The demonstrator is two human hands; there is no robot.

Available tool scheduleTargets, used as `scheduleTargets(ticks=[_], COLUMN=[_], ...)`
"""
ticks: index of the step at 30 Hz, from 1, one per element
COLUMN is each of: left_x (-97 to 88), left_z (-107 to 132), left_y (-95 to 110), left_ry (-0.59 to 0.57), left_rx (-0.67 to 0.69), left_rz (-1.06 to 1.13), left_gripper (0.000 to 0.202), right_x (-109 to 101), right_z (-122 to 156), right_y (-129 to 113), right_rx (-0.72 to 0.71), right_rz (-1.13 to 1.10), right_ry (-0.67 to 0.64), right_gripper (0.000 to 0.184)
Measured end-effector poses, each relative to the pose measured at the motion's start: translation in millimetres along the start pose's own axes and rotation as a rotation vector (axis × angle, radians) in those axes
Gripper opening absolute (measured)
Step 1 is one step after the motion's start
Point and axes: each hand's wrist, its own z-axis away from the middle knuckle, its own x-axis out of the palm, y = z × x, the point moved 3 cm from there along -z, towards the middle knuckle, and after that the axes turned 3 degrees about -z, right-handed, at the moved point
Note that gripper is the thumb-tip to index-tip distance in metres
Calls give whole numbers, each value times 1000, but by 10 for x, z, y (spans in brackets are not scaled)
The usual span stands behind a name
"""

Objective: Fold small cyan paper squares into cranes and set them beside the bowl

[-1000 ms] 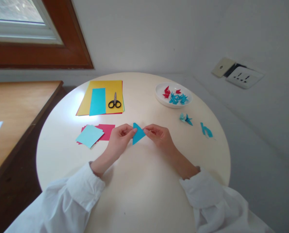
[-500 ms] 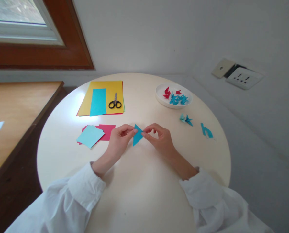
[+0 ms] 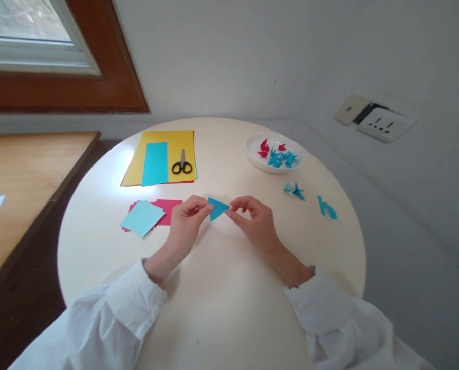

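A small blue paper triangle [image 3: 216, 208] is held just above the round cream table [image 3: 214, 298]. My left hand [image 3: 186, 222] pinches its left corner between thumb and fingers. My right hand [image 3: 252, 218] pinches its right tip, fingers curled. Both white sleeves reach in from the bottom edge.
Left of my hands lie a light blue square [image 3: 142, 217] over red paper [image 3: 169, 208]. Farther back are yellow sheets [image 3: 175, 149] with a blue strip [image 3: 155, 163] and black scissors [image 3: 182, 162]. A white dish [image 3: 252, 152] of folded pieces, a folded blue figure [image 3: 294, 190] and a blue scrap [image 3: 327, 207] lie right.
The blue triangle has turned and looks smaller and flatter, its lower point lifted. Both hands stay pinched on it in nearly the same place.
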Motion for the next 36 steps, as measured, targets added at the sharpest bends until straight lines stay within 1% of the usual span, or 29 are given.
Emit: scheduleTargets(ticks=[6,9,12,19,26,29,32,36], left_x=[0,-5,-8,-8,-7,-5,-2,-6], left_z=[4,6,4,-1,-1,1,6,17], left_y=[-38,-47,-43,-32,-34,-36,-23,14], left_ry=[-24,-36,-33,-10,-12,-18,-20,-6], left_rx=[24,32,38,12,9,21,28,44], left_rz=[-1,21,26,2,17,27,18,-32], left_gripper=[11,10,9,11,10,10,10,8], right_x=[-1,-8,-10,-13,-8,-6,-2,-3], right_z=[0,-6,-11,11,60,69,67,45], right_y=[10,14,9,-55,-69,-78,-86,-88], right_rx=[26,40,26,-73,-243,-290,-281,-164], right_rz=[-41,-48,-25,100,199,195,177,108], right_ry=[-24,-13,-12,-34,-9,-11,-22,-31], right_gripper=[11,10,9,6,2,6,7,3])
